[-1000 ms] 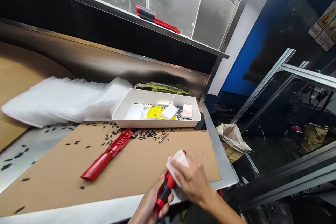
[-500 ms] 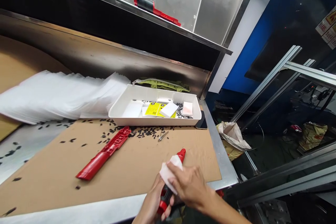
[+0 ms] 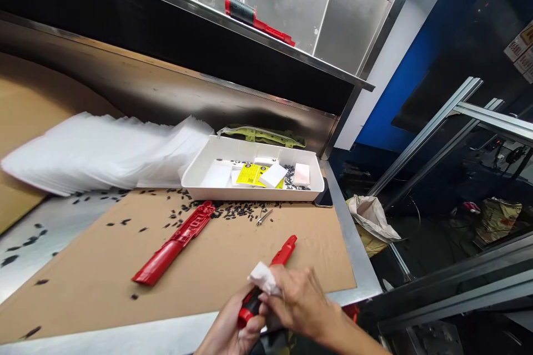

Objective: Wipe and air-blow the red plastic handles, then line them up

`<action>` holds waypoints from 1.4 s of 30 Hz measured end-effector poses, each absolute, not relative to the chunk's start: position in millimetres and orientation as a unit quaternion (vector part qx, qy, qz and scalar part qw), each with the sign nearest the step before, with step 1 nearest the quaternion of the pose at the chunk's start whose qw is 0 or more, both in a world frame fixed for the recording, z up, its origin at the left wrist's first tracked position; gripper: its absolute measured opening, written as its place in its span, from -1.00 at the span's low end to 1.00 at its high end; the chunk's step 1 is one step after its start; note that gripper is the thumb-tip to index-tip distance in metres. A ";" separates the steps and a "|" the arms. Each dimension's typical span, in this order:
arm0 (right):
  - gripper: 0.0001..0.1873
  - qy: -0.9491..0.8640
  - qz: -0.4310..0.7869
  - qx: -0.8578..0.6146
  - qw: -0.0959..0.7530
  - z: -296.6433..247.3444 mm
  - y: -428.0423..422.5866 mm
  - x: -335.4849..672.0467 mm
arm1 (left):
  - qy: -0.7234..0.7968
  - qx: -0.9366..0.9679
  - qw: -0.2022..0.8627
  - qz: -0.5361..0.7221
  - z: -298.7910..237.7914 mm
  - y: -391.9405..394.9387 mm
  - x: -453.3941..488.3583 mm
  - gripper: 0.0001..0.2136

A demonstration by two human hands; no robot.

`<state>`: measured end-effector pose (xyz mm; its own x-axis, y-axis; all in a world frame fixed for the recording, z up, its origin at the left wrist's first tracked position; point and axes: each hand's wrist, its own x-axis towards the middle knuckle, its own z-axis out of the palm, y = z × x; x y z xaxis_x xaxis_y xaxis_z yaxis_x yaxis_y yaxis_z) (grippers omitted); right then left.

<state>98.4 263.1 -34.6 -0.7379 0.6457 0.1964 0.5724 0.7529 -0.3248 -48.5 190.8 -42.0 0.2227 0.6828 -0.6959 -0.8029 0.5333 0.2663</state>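
My left hand [image 3: 234, 319] is wrapped round the lower, black end of a red and black plastic housing [image 3: 284, 251] near the table's front edge. My right hand [image 3: 300, 298] pinches a crumpled white cloth or tissue [image 3: 264, 277] and presses it on the housing's middle, so that part is hidden. The red tip points away from me, over the cardboard. Left of my hands, a red plastic half-shell [image 3: 175, 244] lies on the cardboard with its ribbed inside partly showing.
A white tray [image 3: 250, 194] holds white blocks, yellow labels and small black pieces. More black pieces [image 3: 237, 211] and a small metal tool [image 3: 264, 217] lie on the cardboard [image 3: 233, 258]. White foam sheets [image 3: 104, 150] stack at left; another red-black housing [image 3: 258, 19] rests on the shelf.
The white cloth has slid down the housing toward my left hand and bunched up, baring more of the red tip. The view has shifted slightly.
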 end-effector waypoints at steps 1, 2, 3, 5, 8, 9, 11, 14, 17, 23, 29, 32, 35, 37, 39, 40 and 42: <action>-0.71 -0.920 0.125 -0.335 0.161 -35.8 263.7 97.7 | 0.391 -0.087 0.784 0.474 -42.3 190.8 -49.9 -0.72; -0.73 -0.910 0.123 -0.355 0.173 -37.6 265.0 97.1 | 0.382 -0.099 0.789 0.471 -42.9 190.8 -51.1 -0.71; -0.73 -0.898 0.116 -0.382 0.184 -40.0 266.7 96.5 | 0.373 -0.110 0.793 0.470 -43.6 190.7 -52.0 -0.71; -0.74 -0.887 0.110 -0.406 0.190 -45.2 269.6 94.7 | 0.357 -0.131 0.797 0.468 -45.8 190.7 -53.4 -0.72; -0.83 -0.900 0.121 -0.375 0.184 -50.2 272.2 90.6 | 0.334 -0.157 0.804 0.466 -50.8 191.5 -55.2 -0.75; -0.84 -0.900 0.120 -0.377 0.185 -50.3 273.1 89.6 | 0.325 -0.164 0.808 0.463 -52.7 191.8 -55.7 -0.77; -0.80 -0.886 0.110 -0.407 0.193 -48.2 274.3 88.5 | 0.305 -0.174 0.816 0.460 -56.1 192.3 -56.6 -0.82; -0.78 -0.886 0.110 -0.406 0.193 -43.6 270.9 87.5 | 0.291 -0.187 0.818 0.459 -59.2 192.4 -57.3 -0.83; -0.85 -0.902 0.120 -0.375 0.180 -41.8 269.6 86.4 | 0.283 -0.197 0.817 0.463 -59.2 192.0 -57.7 -0.83; -0.81 -0.868 0.101 -0.450 0.187 -42.0 285.5 90.3 | 0.264 -0.215 0.819 0.462 -55.7 191.7 -59.2 -0.87; -0.80 -0.855 0.111 -0.466 0.197 -45.4 279.1 88.7 | 0.251 -0.223 0.821 0.461 -57.9 192.7 -59.4 -0.77; -0.82 -0.856 0.138 -0.453 0.205 -49.8 277.2 85.6 | 0.238 -0.223 0.826 0.459 -60.5 192.7 -60.3 -0.77; -0.79 -0.834 0.173 -0.467 0.236 -48.4 294.5 93.6 | 0.215 -0.215 0.840 0.448 -66.7 192.0 -63.9 -0.78; -0.74 -0.803 0.203 -0.490 0.272 -43.0 315.0 109.1 | 0.197 -0.204 0.853 0.438 -72.3 190.4 -67.1 -0.71; -0.67 -0.776 0.255 -0.489 0.306 -37.0 331.1 129.6 | 0.171 -0.183 0.860 0.445 -77.4 187.3 -69.3 -0.66; -0.61 -0.764 0.288 -0.480 0.321 -35.0 334.7 140.1 | 0.156 -0.170 0.859 0.457 -79.4 185.4 -69.8 -0.66; -0.50 -0.738 0.354 -0.460 0.343 -34.1 331.3 158.5 | 0.126 -0.144 0.855 0.483 -81.7 181.3 -69.4 -0.71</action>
